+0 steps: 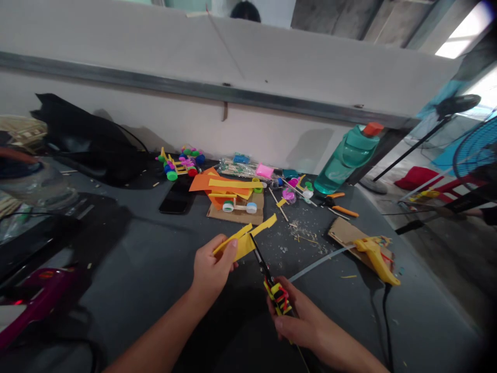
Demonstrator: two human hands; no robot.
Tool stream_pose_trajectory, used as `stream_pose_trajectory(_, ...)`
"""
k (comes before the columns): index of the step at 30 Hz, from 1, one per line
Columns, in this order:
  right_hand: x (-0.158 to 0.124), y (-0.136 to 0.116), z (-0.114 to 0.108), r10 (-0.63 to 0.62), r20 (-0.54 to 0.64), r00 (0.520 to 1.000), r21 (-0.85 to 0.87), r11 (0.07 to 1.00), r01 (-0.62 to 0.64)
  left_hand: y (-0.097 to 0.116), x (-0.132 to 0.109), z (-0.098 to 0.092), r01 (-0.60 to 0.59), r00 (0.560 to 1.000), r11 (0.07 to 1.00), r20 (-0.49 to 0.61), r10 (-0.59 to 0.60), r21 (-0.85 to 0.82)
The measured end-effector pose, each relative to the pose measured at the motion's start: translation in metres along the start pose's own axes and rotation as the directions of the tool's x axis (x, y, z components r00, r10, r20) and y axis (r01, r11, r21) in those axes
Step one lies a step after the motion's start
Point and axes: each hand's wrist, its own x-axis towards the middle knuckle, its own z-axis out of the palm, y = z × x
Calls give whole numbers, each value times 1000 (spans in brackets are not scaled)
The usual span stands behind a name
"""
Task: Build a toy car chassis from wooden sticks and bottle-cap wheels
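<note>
HIDDEN: left hand (pixel 212 269) covers part of the yellow paper (pixel 244 241); right hand (pixel 291 318) wraps around most of the scissors (pixel 261 264) handle | CUT OFF: fan (pixel 476 150) at right edge; magenta tool (pixel 34 305) at left edge; person's head (pixel 245 11) at far top edge | TOO SMALL: crumbs (pixel 306 237) on the counter (pixel 128 290), kind unclear

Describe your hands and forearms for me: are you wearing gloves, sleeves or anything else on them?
Both the left hand and the right hand are bare, with no gloves, and no ring, watch or band shows. The left forearm and right forearm show no sleeve, cable or marking in view.
</note>
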Motion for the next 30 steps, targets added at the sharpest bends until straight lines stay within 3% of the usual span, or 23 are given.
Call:
stream_pose_trajectory(6,0,-2,1,6,-45,999,-1,1000,-7,1,0,-1,27,999,997,18,-26,-69)
stream_pose_trajectory(21,2,4,3,-115,-83,990,-22,993,113,5,2,0,80,997,975,37,-74,-205)
stream_pose_trajectory(30,4,1,2,-159,-140,977,-231,965,124,4,4,0,71,997,968,33,-65,-241)
